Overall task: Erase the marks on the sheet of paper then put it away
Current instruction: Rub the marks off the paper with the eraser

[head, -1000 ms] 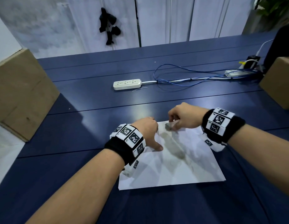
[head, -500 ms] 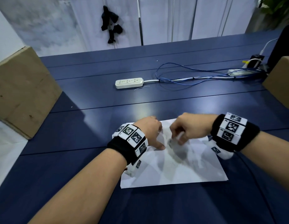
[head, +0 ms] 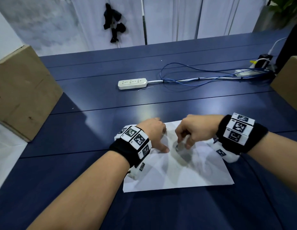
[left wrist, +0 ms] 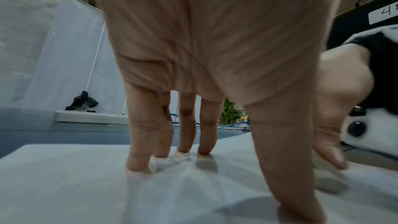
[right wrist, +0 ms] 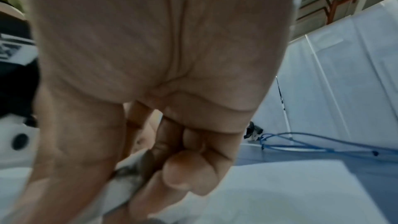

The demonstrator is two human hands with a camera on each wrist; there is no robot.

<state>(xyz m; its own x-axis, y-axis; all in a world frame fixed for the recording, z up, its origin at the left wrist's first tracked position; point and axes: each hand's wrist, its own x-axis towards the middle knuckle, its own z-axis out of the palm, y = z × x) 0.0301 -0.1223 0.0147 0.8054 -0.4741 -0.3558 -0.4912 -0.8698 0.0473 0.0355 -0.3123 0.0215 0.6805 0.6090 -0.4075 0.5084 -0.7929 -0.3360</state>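
I find the sheet [head: 186,173] lying flat on the blue surface [head: 177,103], close to its near edge and roughly midway along it. My left hand [head: 154,131] is spread, its straight fingertips [left wrist: 137,164] pressing the sheet down near its far left corner. My right hand [head: 194,130] is curled and pinches a small grey-smudged eraser [head: 177,147], its tip on the sheet near the middle; the picture is blurred there. A grey smear on the sheet beside the eraser may be a mark or a shadow; I cannot tell which. I judge the sheet light, thin and limp: it will slide and crease under rubbing unless pinned, and it tears easily, so pressure should stay moderate and close to the holding fingers. For putting it away, I would lift it by one free corner or edge, near side, and support it lest it fold. Readable writing: a white label at the left wrist view's upper right edge shows "4" and part of a further digit. The black-and-white wristband markers carry patterns and tiny characters too small to read. The power strip [head: 132,83] shows no legible brand.
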